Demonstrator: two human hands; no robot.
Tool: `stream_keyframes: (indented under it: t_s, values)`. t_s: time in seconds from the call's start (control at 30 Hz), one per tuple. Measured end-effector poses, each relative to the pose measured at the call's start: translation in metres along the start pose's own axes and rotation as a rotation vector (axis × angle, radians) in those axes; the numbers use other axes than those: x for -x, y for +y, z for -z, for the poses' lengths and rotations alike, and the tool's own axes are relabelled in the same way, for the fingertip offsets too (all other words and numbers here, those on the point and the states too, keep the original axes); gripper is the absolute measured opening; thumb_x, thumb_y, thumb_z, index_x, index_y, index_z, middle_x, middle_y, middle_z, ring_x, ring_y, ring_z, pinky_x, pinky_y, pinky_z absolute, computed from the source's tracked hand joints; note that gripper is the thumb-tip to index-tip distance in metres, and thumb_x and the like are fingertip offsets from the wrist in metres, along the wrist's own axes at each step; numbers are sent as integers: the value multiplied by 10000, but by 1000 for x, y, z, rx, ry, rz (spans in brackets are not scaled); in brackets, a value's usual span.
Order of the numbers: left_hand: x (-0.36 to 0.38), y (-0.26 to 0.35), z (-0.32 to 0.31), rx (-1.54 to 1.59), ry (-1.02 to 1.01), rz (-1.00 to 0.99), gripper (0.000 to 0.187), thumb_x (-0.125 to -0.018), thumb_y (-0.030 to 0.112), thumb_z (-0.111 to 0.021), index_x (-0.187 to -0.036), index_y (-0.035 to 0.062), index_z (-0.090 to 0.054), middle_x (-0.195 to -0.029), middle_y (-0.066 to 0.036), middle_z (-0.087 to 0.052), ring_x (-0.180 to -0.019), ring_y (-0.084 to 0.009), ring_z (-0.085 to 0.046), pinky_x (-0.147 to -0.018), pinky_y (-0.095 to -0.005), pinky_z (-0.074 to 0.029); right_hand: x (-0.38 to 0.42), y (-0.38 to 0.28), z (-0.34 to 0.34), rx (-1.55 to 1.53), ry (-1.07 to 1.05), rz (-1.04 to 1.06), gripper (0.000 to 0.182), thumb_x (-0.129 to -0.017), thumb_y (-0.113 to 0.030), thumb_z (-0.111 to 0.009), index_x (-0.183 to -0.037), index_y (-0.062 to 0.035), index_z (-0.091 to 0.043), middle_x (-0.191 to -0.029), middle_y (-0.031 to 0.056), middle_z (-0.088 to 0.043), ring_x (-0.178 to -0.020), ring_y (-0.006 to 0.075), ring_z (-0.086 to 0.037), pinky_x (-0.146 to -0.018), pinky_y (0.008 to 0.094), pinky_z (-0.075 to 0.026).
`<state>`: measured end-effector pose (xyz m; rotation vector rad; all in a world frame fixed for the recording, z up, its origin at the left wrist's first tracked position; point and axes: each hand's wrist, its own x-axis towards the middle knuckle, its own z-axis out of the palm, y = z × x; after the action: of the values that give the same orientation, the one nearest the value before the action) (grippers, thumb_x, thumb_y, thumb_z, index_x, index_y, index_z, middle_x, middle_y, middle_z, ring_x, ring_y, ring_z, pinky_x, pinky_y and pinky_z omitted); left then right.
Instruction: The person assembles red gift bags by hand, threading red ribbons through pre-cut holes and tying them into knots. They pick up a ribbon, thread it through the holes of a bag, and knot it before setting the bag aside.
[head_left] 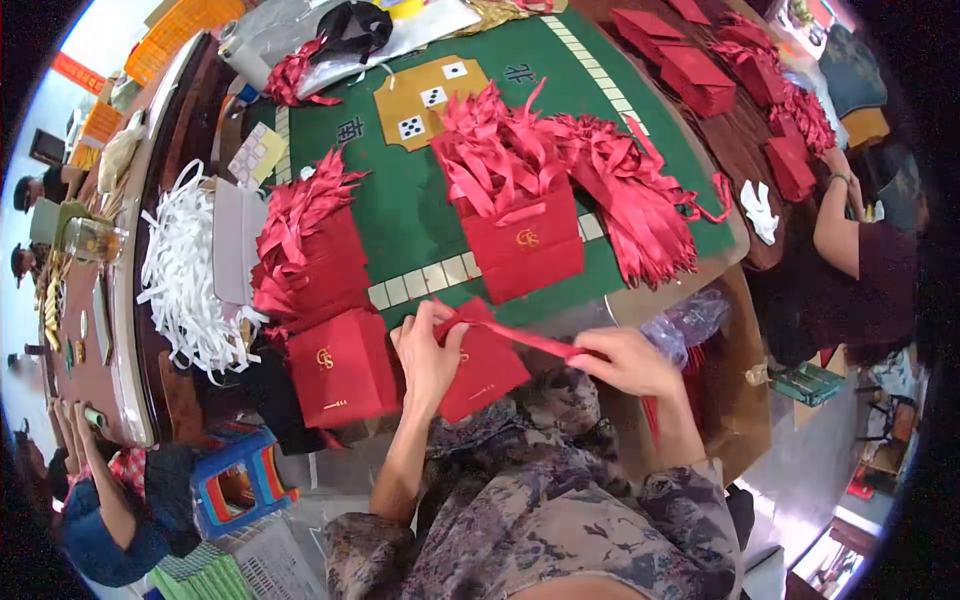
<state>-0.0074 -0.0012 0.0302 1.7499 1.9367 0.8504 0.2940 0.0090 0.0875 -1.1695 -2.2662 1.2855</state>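
My left hand (pixel 428 350) pinches a red ribbon at the top of a small red paper bag (pixel 490 370) printed in gold. Stretched to the right, the red ribbon (pixel 530 339) ends in the closed fingers of my right hand (pixel 632 362). The bag lies tilted at the table's near edge, its left side partly behind my left hand. Beside that hand rests a stack of red bags (pixel 342 368) with gold print. Farther in stands a red bag (pixel 525 250) with ribbons spilling over its top. A bundle of red ribbons (pixel 635 210) lies to its right.
White paper strips (pixel 195 280) heap at the left by a white box (pixel 238 240). The green table (pixel 400 220) has dice pictures. An open cardboard box (pixel 735 400) stands below right. Co-workers sit at both sides; one person's arm (pixel 838 225) reaches toward red bags (pixel 790 165).
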Motion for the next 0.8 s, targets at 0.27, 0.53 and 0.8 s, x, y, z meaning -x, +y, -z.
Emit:
stream_keyframes:
  t_s: [0.27,0.53,0.8]
  values:
    - [7,31,2,-131,131,-168,335,-787,72,-724,-1106,97,-625,-1128,-129,-620,-1081,-337,-558,-932,-473,-385,5,-74,-5,-44,506,-27,171,-817,-132,-798,-804,-26,-664,-698,66,-608,-607,183,-586,-580,311,-452]
    - [39,73,36,671,-271,-147,380,-909,88,-690,-1264,0,-585,-1142,-184,-652,-1008,-298,-670,-861,-350,-537,-48,-74,-52,225,404,310,232,-717,0,-720,-917,-47,-612,-836,111,-610,-775,314,-637,-667,393,-518]
    - [43,36,19,1092,-419,225,180,-971,134,-674,-1089,2,-639,-958,-35,-715,-878,-67,-645,-734,-236,-523,-50,-79,-52,-501,120,-24,297,-885,-23,-694,-1176,-29,-637,-974,32,-665,-858,97,-640,-723,272,-507]
